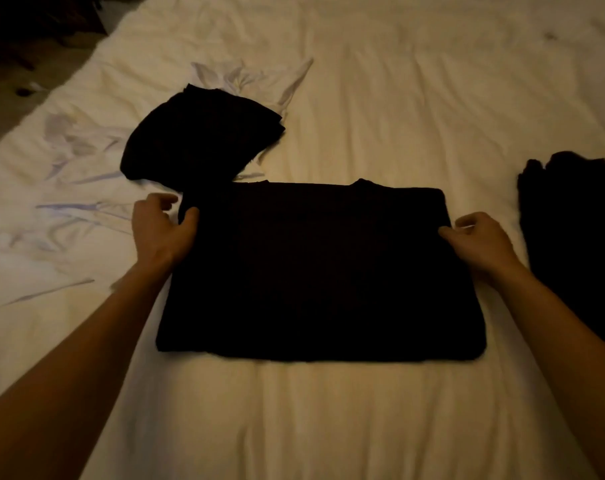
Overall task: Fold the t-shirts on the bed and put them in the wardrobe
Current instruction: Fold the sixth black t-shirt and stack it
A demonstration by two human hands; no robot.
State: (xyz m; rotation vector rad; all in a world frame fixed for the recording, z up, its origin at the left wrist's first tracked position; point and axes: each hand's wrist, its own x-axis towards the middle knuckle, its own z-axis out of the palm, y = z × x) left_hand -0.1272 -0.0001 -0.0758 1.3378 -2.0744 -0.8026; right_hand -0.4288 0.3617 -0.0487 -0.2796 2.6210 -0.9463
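Centrally, black t-shirt (315,271) lay flat on bed (398,98) | left hand (162,230) pinched its left edge | right hand (481,244) pinched its right edge | crumpled black garment (197,143) lay far left.

One head-worn wide-angle view, facing forward and down along the bed (380,81) — close in, the bed filling most of the frame

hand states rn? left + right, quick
Left hand: closed, pinching the left edge of the black t-shirt.
Right hand: closed, pinching the same shirt's right edge.
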